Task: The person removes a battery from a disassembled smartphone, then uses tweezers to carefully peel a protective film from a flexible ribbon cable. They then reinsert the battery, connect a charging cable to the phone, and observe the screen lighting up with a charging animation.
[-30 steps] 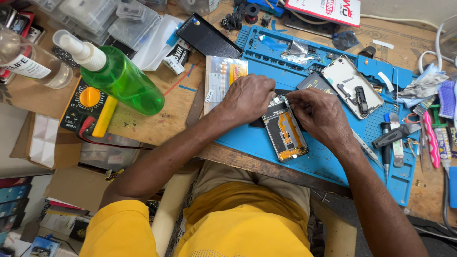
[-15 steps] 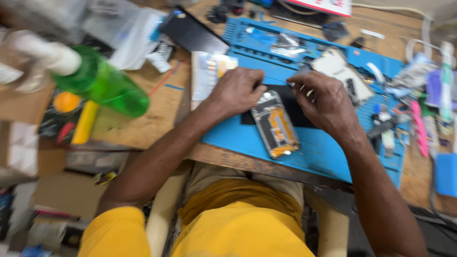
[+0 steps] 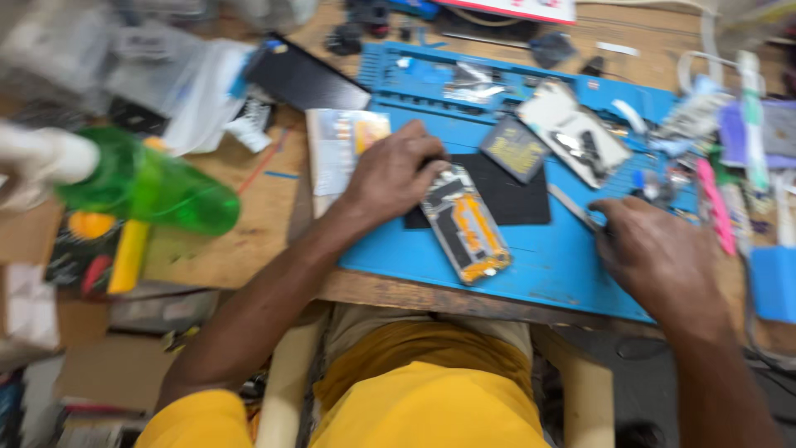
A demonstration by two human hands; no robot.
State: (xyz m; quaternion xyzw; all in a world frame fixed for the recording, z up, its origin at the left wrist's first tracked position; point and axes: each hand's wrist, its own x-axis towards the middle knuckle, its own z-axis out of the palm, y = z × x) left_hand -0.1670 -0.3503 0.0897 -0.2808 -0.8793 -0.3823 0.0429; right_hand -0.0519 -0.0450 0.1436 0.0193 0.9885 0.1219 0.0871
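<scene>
An opened phone [image 3: 466, 225], back cover off with orange and silver innards showing, lies on a blue work mat [image 3: 547, 265]. My left hand [image 3: 390, 172] rests on the phone's top end and holds it down. My right hand [image 3: 661, 257] sits to the right on the mat, fingers closed around a slim metal tool [image 3: 572, 206] whose tip points toward the phone. A dark rectangular part [image 3: 514, 148] lies just beyond the phone.
A green bottle [image 3: 149, 187] with a white cap lies at the left over a yellow-and-black meter [image 3: 99, 249]. A second opened phone [image 3: 572, 133], a black panel [image 3: 303, 79], plastic bags and pink and white tools at the right crowd the wooden bench.
My right hand has drawn away from the phone to the right side of the mat, gripping the metal tool. My left hand stays on the phone. The view has shifted and blurred.
</scene>
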